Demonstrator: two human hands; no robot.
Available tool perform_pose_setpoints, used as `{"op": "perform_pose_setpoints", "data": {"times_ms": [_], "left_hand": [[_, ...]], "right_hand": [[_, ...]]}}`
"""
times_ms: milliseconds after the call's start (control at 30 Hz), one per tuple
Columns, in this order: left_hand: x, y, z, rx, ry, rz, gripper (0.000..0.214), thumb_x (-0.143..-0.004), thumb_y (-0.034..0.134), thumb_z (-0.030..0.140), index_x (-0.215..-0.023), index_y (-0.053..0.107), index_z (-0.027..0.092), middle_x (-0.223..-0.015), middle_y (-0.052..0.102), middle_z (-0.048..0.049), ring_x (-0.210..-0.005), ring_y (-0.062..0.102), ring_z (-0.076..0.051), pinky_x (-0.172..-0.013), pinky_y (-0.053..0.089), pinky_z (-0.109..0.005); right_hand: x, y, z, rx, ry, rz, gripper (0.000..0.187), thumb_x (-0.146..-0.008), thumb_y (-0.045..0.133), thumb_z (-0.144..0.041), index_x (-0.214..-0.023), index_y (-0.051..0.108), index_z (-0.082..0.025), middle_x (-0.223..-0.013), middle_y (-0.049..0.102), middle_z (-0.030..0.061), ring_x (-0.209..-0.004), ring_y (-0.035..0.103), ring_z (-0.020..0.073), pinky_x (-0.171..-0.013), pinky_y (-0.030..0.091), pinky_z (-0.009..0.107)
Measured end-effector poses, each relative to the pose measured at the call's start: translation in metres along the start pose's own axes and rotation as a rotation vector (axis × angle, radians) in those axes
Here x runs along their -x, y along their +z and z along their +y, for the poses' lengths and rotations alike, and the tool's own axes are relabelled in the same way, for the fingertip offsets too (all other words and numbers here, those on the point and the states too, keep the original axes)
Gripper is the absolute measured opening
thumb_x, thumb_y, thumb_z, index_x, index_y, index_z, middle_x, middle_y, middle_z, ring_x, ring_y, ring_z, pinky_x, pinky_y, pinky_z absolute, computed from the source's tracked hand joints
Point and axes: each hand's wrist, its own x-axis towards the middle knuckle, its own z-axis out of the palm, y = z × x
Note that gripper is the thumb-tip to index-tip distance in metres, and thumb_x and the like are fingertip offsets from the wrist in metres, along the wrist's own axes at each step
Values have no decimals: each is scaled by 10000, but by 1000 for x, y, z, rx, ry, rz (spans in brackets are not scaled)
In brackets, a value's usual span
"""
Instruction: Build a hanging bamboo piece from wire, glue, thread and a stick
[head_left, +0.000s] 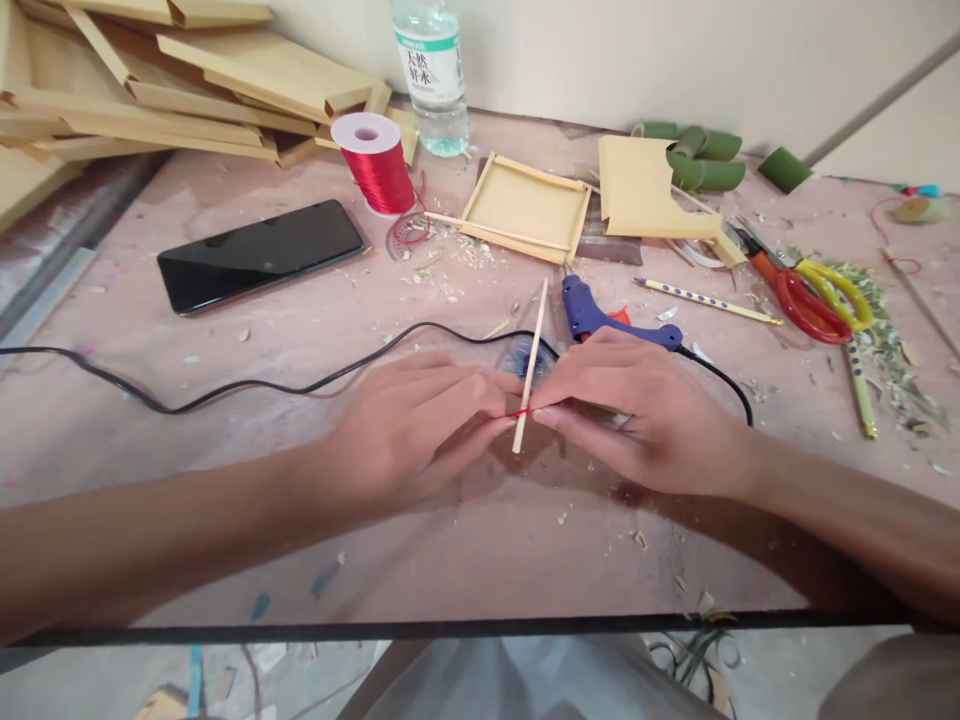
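Note:
My left hand (427, 420) and my right hand (637, 410) meet at the middle of the table, both with fingertips pinched. Between them a thin red cord (520, 412) runs across a slim wooden stick (532, 365), near the stick's lower end. Each hand pinches one side of the cord. The stick stands tilted, its upper end leaning away and slightly right. Just beyond my right hand lies a blue hot glue gun (611, 318), its nozzle pointing away. Whether the cord is knotted or only wrapped is too small to tell.
Behind lie a black phone (262, 255), a red cord spool (379, 175), a water bottle (433, 90) and a shallow card tray (525, 205). A black cable (225, 385) crosses the left. Scissors (810, 290), pencils (709, 300) and shavings are right; folded cardboard (187, 90) is stacked back left.

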Motion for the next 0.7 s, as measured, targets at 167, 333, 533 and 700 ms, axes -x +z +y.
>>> {"op": "perform_pose_setpoints", "data": {"times_ms": [167, 333, 533, 700], "left_hand": [[3, 2, -3, 7, -6, -12, 70, -1101, 616, 156, -1074, 605, 219, -1129, 852, -44, -987, 827, -195, -823, 552, -343], [1, 2, -9, -50, 34, -48, 100, -1127, 550, 186, -1037, 583, 213, -957, 798, -16, -786, 731, -187, -820, 502, -374], [-3, 5, -9, -144, 78, -71, 191, -1117, 443, 169, -954, 524, 228, -783, 659, 15, -629, 547, -173, -766, 437, -369], [-5, 6, -8, -265, 178, -68, 273, -1118, 360, 107, -939, 534, 214, -795, 668, -13, -619, 484, -186, -743, 448, -359]], "right_hand": [[1, -1, -1, -4, -3, -32, 111, -1099, 638, -199, -1070, 745, -195, -1010, 828, -6, -910, 738, 125, -891, 455, 325], [2, 0, 2, 49, -70, -8, 93, -1110, 639, -222, -1068, 720, -203, -972, 800, -12, -878, 696, 121, -898, 435, 318], [3, 1, 2, 115, -98, -39, 150, -1128, 587, -220, -1064, 721, -197, -944, 776, -5, -862, 639, 138, -904, 411, 342], [4, -2, -1, 112, -102, -58, 142, -1115, 566, -180, -1051, 692, -195, -954, 779, 8, -849, 630, 142, -910, 403, 366]]}}
